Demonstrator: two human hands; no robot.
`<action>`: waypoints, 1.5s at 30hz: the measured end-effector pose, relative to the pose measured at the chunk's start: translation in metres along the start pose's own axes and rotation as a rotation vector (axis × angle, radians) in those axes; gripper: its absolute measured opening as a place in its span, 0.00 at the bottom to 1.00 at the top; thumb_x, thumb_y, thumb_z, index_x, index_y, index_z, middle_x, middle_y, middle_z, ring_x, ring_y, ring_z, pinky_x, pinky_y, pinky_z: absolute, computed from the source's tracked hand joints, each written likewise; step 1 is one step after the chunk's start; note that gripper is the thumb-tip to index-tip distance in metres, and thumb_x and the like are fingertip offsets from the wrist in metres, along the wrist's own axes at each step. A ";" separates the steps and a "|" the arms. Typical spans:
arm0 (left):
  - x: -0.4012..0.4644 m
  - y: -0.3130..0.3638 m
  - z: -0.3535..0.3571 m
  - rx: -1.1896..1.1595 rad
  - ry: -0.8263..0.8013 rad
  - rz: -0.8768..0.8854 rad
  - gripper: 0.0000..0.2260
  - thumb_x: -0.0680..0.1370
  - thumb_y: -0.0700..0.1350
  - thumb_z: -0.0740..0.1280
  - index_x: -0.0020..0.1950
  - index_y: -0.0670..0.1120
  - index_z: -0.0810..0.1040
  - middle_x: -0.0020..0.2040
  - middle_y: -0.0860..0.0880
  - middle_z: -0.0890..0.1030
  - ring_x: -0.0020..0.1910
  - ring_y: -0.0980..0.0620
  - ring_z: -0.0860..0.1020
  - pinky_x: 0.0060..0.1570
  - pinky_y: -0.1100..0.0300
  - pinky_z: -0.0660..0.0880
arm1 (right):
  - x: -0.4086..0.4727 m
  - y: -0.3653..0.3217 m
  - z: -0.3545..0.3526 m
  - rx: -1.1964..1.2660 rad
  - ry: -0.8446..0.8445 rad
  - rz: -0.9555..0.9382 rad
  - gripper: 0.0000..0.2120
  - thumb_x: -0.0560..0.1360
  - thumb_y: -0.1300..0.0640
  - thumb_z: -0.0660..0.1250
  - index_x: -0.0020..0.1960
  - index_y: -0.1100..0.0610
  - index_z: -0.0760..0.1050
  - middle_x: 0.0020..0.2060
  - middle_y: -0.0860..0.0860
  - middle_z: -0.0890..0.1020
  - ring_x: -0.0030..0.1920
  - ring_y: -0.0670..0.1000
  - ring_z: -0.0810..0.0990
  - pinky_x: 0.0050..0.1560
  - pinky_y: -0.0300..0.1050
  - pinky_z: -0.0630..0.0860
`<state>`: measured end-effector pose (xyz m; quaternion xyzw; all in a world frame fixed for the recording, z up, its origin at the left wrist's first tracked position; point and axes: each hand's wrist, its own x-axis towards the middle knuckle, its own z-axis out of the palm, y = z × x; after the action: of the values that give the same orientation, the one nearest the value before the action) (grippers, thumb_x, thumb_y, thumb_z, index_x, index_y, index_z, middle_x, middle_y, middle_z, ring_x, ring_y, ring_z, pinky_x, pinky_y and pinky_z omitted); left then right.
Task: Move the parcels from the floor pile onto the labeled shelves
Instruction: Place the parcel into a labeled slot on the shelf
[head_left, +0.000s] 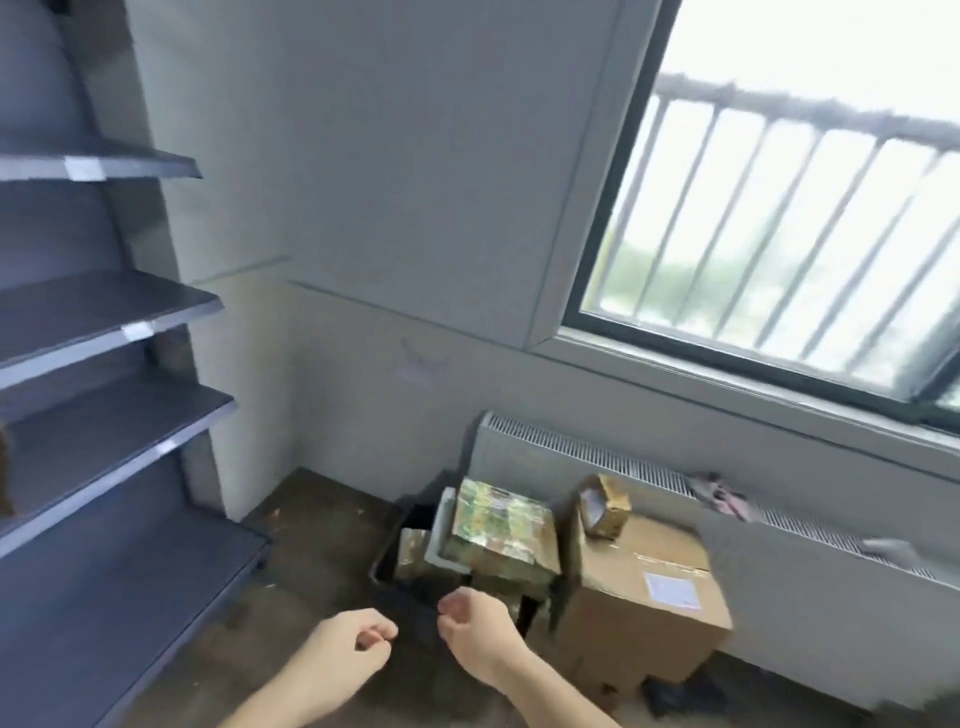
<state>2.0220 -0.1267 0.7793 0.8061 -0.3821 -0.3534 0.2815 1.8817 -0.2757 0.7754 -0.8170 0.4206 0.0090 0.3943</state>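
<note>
1. Several parcels make up the pile on the floor under the window: a big box (644, 613), a small box (605, 506) tilted on top of it, and a foil-wrapped parcel (501, 522) just left, resting on a grey tray (441, 540).
2. I see my left hand (350, 652) and right hand (475, 631) in front of the pile, fingers loosely curled and holding nothing.
3. Risk, as I judge it: lifting the big box first would tip the small box off; pulling the foil parcel could drag the tray or topple what is stacked beneath.
4. A dark bin (410, 551), I think, sits left of the tray; motion blur makes it unclear.
5. The shelves (114, 306) stand well left with pale labels on their edges; a radiator (779, 499) backs the pile.
</note>
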 end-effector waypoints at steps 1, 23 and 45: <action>0.015 0.009 0.017 -0.005 -0.037 0.008 0.06 0.75 0.48 0.68 0.48 0.59 0.82 0.45 0.56 0.84 0.42 0.64 0.81 0.45 0.74 0.73 | 0.003 0.020 -0.015 0.010 0.017 0.050 0.16 0.80 0.53 0.62 0.64 0.54 0.80 0.61 0.51 0.83 0.63 0.51 0.80 0.61 0.39 0.73; 0.369 0.133 0.111 -0.013 -0.282 -0.051 0.14 0.81 0.47 0.63 0.67 0.52 0.73 0.54 0.56 0.77 0.51 0.58 0.78 0.54 0.63 0.76 | 0.230 0.183 -0.157 0.189 0.067 0.356 0.13 0.80 0.55 0.62 0.64 0.50 0.77 0.55 0.45 0.82 0.55 0.43 0.79 0.57 0.36 0.73; 0.505 0.209 0.256 -0.069 -0.290 -0.286 0.15 0.81 0.46 0.60 0.67 0.57 0.72 0.47 0.53 0.81 0.42 0.50 0.81 0.45 0.59 0.76 | 0.402 0.387 -0.257 0.220 0.147 0.451 0.20 0.79 0.54 0.64 0.70 0.55 0.71 0.64 0.53 0.76 0.66 0.55 0.76 0.66 0.48 0.72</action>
<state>1.9650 -0.7005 0.5996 0.7827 -0.2878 -0.5151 0.1980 1.7914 -0.8470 0.5671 -0.6531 0.6182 -0.0084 0.4373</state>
